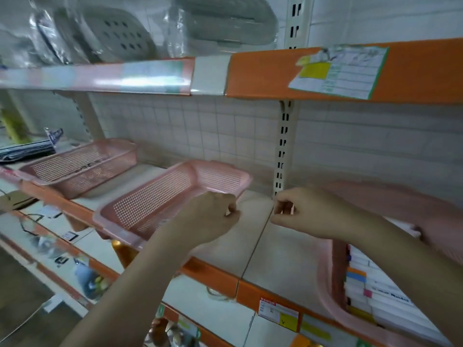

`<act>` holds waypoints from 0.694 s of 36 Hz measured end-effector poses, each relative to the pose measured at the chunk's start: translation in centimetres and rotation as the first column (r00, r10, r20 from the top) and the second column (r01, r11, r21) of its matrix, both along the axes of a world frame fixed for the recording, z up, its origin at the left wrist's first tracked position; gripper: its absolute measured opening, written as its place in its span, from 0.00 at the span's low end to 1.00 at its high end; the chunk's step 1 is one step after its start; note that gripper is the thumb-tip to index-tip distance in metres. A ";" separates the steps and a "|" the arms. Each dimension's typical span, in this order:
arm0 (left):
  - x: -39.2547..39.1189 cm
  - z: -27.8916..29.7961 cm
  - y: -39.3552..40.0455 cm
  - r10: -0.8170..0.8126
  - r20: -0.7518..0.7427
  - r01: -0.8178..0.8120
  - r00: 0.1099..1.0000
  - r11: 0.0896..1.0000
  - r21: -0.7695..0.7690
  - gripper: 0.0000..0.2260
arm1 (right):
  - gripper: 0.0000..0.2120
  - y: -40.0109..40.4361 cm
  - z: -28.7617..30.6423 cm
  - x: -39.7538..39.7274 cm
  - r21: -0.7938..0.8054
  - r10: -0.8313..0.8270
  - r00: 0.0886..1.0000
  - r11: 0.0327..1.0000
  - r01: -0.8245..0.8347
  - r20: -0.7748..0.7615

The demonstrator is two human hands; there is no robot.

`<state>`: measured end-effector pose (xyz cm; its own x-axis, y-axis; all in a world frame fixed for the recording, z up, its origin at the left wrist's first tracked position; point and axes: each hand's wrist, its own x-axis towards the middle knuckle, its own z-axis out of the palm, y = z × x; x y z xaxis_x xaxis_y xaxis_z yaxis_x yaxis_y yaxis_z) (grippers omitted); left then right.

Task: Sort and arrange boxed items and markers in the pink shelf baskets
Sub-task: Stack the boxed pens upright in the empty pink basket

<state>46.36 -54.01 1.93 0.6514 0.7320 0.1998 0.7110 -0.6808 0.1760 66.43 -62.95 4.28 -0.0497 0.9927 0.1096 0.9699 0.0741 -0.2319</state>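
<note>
A person's two bare hands reach over the middle shelf (250,246) of a store rack lined with pink baskets. The left hand (213,216) sits at the right rim of the middle basket (155,196), its fingers curled at that rim; whether they actually grasp the plastic cannot be told from this angle. The right hand (305,211) hovers above the bare shelf board just beside the slotted upright post (281,151), fingers curled inward as if pinching something too small to make out.

The middle basket lies slightly askew near the shelf's front edge, its near corner overhanging the orange front strip (213,274), and shows nothing inside. A second pink basket (75,166) stands farther along toward the left end of the shelf, well apart from both hands. At the right end, a third pink basket (333,279) holds a packed row of white boxed items (380,296) with coloured end labels, the right forearm crossing above it. A price tag (278,314) is fixed on the front strip below. On the upper shelf, grey plastic trays (120,36) sit wrapped in clear film.
</note>
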 end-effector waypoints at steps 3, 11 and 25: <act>-2.3 0.2 1.7 0.019 -0.012 -0.019 1.000 1.000 -0.010 0.08 | 0.09 1.7 -0.1 -1.9 0.001 0.006 1.000 1.000 -0.006 -0.001; -10.9 0.7 8.1 0.028 -0.003 -0.028 1.000 0.999 -0.047 0.07 | 0.08 7.7 -0.2 -9.5 0.008 -0.040 0.998 0.999 0.041 -0.037; -28.3 0.7 19.0 0.095 0.011 -0.094 0.995 0.994 -0.058 0.10 | 0.08 19.7 -0.4 -26.4 0.024 0.024 0.999 0.999 -0.023 -0.029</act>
